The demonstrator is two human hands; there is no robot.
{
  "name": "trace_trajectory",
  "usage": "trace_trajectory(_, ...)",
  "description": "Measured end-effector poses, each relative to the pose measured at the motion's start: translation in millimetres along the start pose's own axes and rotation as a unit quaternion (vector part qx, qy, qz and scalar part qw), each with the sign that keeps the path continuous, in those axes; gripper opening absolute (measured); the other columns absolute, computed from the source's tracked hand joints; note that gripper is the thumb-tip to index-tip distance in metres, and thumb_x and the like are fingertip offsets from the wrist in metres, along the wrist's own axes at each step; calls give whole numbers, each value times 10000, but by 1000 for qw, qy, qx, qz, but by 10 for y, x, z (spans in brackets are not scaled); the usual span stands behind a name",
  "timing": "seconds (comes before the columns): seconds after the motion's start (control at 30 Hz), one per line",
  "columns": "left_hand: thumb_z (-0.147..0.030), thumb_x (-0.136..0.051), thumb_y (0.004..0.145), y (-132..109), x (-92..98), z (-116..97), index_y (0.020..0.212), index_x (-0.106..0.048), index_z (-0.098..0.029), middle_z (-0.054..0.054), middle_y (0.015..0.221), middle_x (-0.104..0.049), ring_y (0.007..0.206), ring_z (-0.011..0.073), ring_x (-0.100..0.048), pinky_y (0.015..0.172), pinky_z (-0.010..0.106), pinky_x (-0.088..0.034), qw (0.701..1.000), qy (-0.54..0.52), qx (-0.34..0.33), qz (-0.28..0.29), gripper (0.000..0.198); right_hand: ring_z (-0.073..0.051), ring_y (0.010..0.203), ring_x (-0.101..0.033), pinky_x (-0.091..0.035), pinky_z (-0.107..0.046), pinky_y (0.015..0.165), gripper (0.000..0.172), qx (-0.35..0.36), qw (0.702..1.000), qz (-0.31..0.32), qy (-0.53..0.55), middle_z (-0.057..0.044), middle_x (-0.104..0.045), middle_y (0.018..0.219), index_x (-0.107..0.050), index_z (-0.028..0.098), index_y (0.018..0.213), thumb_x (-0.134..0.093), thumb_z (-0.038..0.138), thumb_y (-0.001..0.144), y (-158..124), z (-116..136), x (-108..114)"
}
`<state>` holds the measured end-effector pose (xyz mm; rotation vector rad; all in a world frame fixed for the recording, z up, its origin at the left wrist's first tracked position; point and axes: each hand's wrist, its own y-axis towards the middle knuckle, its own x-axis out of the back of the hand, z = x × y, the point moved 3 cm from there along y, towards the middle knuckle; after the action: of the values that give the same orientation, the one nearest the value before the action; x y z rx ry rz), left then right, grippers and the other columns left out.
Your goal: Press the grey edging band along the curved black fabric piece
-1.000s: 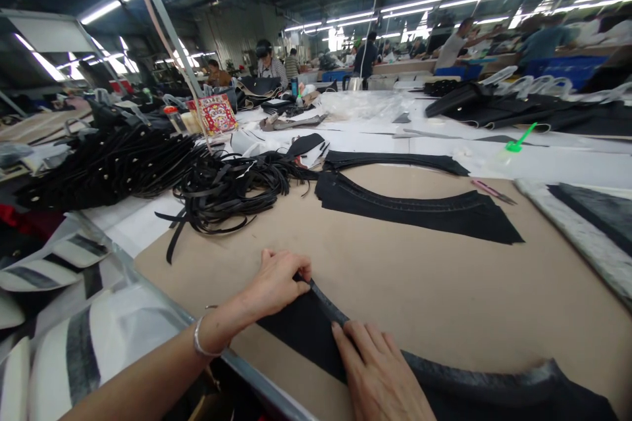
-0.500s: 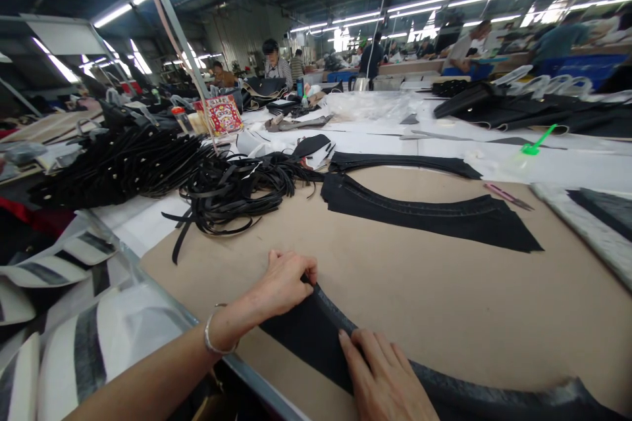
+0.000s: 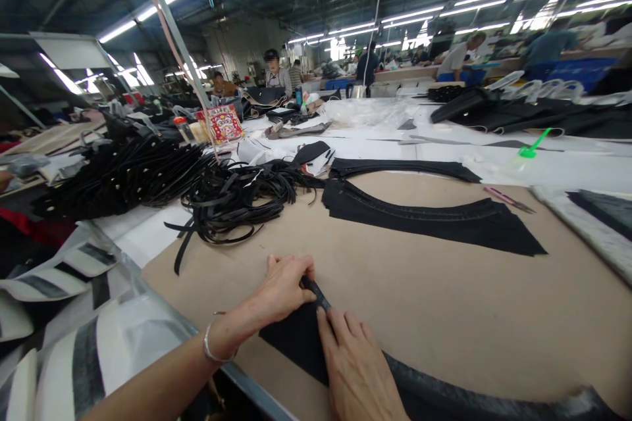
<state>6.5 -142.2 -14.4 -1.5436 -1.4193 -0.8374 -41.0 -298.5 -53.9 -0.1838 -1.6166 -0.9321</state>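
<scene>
A curved black fabric piece [image 3: 299, 339] lies on the tan board at the near edge, with a greyish band along its upper curved side. At that piece's far-left end, my left hand [image 3: 285, 286] is closed, thumb and fingers pinching the edge. My right hand [image 3: 356, 362] rests flat on the band just beside it, fingers stretched out and fingertips close to the left thumb. The right palm covers part of the piece. Farther back lies a stack of similar curved black pieces [image 3: 429, 220].
Tangled black strips [image 3: 232, 204] lie at the left beside a pile of black parts [image 3: 118, 177]. Pink-handled snips [image 3: 508, 199] are at the right, near a pot with a green brush [image 3: 528, 151]. A metal pole [image 3: 170, 33] rises at the left. Several people work farther off.
My right hand has slid up and left along the banded edge, closer to my left hand. My left hand stays at the end of the piece, still pinching it.
</scene>
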Motion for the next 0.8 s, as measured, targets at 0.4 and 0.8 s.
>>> trace_trajectory(0.4, -99, -630, 732, 64, 6, 169, 774, -653, -206, -28, 779, -647, 817, 166, -571, 777, 299, -363, 997, -57, -31, -41, 117, -230, 814, -538, -438, -345, 704, 490, 6, 1000, 0, -22, -100, -615, 961, -571, 173, 1225, -562, 189, 734, -44, -6, -102)
trace_trajectory(0.8, -65, -650, 749, 44, -17, 168, 820, -581, -193, -20, 815, -613, 846, 181, -546, 800, 339, -348, 994, -53, -55, -82, 161, -225, 831, -524, -390, -346, 703, 437, -12, 999, 32, 2, -92, -612, 967, -567, 180, 1235, -538, 167, 799, -52, -5, -159)
